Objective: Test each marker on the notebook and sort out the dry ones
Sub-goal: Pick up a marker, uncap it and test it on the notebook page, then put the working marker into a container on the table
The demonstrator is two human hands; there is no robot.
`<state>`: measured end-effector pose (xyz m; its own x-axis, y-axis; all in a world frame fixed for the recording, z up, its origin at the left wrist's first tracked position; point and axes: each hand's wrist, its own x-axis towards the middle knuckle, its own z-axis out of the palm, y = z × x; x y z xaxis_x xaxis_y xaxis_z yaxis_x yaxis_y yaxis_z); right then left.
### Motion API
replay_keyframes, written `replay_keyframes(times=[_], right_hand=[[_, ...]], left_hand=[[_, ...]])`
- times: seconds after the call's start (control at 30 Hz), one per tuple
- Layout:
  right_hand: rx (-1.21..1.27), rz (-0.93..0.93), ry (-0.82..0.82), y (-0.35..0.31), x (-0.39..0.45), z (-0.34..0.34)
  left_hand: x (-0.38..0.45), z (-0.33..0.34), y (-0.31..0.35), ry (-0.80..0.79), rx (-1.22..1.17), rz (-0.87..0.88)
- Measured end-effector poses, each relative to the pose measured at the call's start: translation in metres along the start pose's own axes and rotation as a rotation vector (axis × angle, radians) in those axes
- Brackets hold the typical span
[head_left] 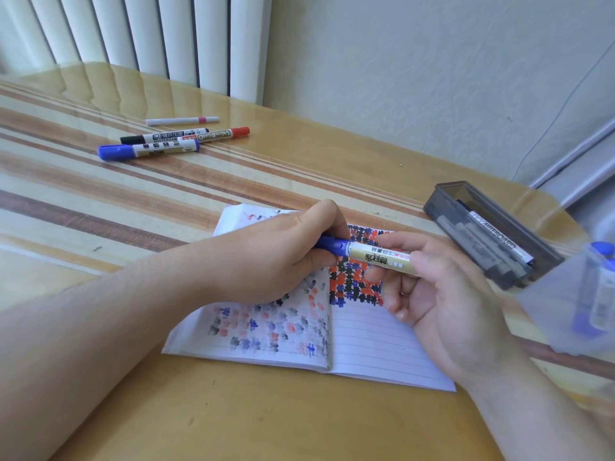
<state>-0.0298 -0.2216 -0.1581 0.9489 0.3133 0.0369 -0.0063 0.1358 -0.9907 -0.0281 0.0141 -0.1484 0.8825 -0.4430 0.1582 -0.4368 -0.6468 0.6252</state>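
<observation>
Blue marker (372,257): held level above the open notebook (366,344); left hand (283,257) fingers grip its cap, right hand (432,281) fingers pinch the barrel, likely for uncapping. Four markers (173,139) set apart on the surface.

Single head-worn view, wide-angle, looking forward and steeply down from just above and behind the forearms. Close in: both hands (349,271) near frame centre, forearms running out through the lower left and lower right corners. Worktop (166,201) across the middle and bottom, bowed by the lens. Wall (432,78) filling the upper right, ribbed white radiator (149,31) in the upper left. No second view to overlap.
</observation>
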Motion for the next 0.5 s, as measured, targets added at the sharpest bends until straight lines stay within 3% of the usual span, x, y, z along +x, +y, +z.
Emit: replay_keyframes(times=[0.07, 0.1, 0.17, 0.23, 0.4, 0.5], right_hand=[[-0.127, -0.036, 0.008, 0.0, -0.002, 0.001], [-0.31, -0.118, 0.015, 0.0, -0.003, -0.001], [-0.813, -0.386, 0.003, 0.002, -0.004, -0.005], [-1.048, -0.606, 0.002, 0.005, -0.005, -0.001], [-1.067, -0.817, 0.166, 0.012, -0.01, 0.013], [-1.047, -0.825, 0.253, 0.021, -0.011, 0.018]], left_hand=[[0.0, -0.003, 0.001, -0.012, -0.033, -0.006], [0.0, -0.003, 0.002, -0.022, -0.055, -0.001], [0.0, -0.002, 0.004, -0.032, -0.066, 0.039], [-0.002, 0.004, 0.008, -0.033, -0.039, 0.111], [-0.003, 0.012, 0.016, 0.049, -0.079, 0.129], [-0.001, 0.011, 0.019, 0.046, -0.048, 0.121]])
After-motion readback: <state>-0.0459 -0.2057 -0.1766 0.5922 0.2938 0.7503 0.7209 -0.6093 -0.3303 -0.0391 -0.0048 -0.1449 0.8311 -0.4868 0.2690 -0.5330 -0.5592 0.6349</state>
